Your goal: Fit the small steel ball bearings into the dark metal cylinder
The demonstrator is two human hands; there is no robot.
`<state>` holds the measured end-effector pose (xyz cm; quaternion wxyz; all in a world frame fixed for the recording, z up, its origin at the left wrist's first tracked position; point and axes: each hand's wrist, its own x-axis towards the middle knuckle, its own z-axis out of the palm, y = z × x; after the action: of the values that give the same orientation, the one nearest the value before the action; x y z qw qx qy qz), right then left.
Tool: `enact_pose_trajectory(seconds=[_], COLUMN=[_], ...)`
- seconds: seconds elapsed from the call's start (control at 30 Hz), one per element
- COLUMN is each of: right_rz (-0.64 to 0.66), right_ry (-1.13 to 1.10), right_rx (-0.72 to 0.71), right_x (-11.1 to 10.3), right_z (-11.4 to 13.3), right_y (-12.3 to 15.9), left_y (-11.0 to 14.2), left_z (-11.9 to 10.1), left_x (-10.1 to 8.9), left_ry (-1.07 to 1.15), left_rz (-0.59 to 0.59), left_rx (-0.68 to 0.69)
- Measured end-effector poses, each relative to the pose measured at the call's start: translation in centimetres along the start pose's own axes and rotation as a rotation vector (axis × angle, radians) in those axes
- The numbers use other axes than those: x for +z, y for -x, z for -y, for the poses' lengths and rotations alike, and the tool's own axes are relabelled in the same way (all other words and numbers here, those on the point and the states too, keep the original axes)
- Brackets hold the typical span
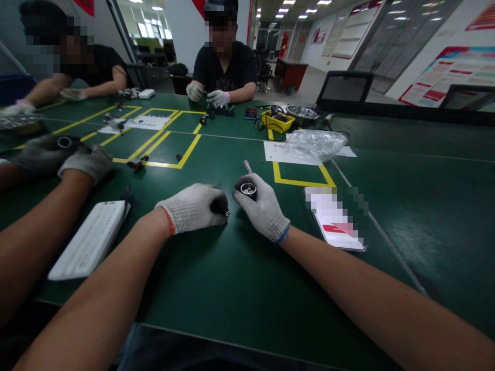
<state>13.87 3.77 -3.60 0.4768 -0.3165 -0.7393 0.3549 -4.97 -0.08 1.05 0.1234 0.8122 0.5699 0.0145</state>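
My left hand (195, 207), in a white knit glove, is closed on a small dark part (223, 208) whose ribbed end pokes out by the fingertips. My right hand (265, 208), also gloved, grips a black cylindrical housing (247, 187) with a shiny metal ring in its open top. The two hands nearly touch above the green table (232, 278). A small metal pin (247, 166) lies just beyond the housing.
A white flat device (91, 237) lies left of my arm, a phone (336, 221) to the right. A co-worker's gloved hands (83, 162) hold a dark part at left. A plastic bag (315, 144), a yellow tray (278, 122) and two seated people are farther back.
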Motion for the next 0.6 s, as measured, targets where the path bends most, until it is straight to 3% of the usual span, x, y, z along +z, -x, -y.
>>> enact_pose_trajectory(seconds=[0.6], right_rz=[0.008], right_ry=[-0.024], right_rx=[0.024], right_x=[0.0], right_z=[-0.1], right_y=[0.0], left_y=[0.1], left_z=[-1.3], left_x=[0.2], left_ry=[-0.094], left_rz=[-0.009], left_rx=[-0.072])
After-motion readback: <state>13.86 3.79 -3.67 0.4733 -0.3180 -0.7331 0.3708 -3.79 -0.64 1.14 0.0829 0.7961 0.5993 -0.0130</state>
